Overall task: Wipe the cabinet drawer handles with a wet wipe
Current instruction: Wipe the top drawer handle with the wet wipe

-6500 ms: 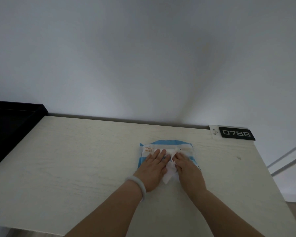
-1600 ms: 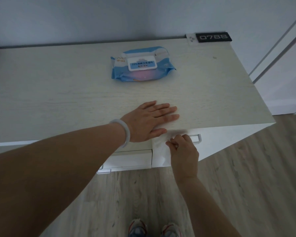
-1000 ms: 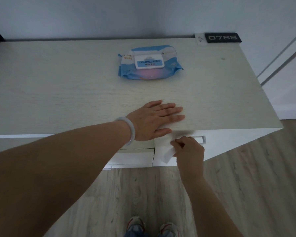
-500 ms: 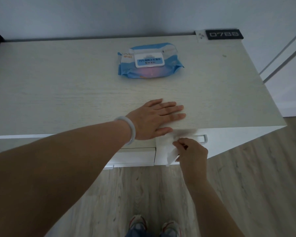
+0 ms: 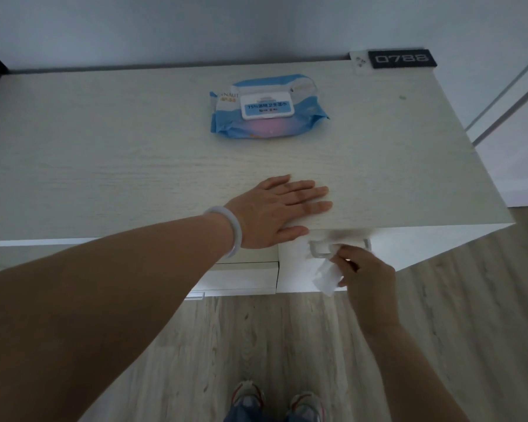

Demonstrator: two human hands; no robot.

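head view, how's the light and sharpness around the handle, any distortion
Head view: dim, flat light, no glare; the cabinet's overhang shades the handle; the wipe in the right hand looks slightly smeared; wide-angle bending tilts the cabinet edges; the pack label stays readable.

Bare cabinet top (image 5: 104, 166) flanks the wipes pack (image 5: 267, 106); left hand (image 5: 275, 210) blocks the front edge.

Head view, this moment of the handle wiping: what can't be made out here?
- Drawer handle: its right part is hidden by the right hand and the wet wipe.
- Lower drawer handle: mostly hidden behind the left forearm.
- Cabinet top: left end cut off by the frame edge.
- Wipes pack: small print too small and dim to read.
- Left hand: its palm side is hidden, lying flat on the top.
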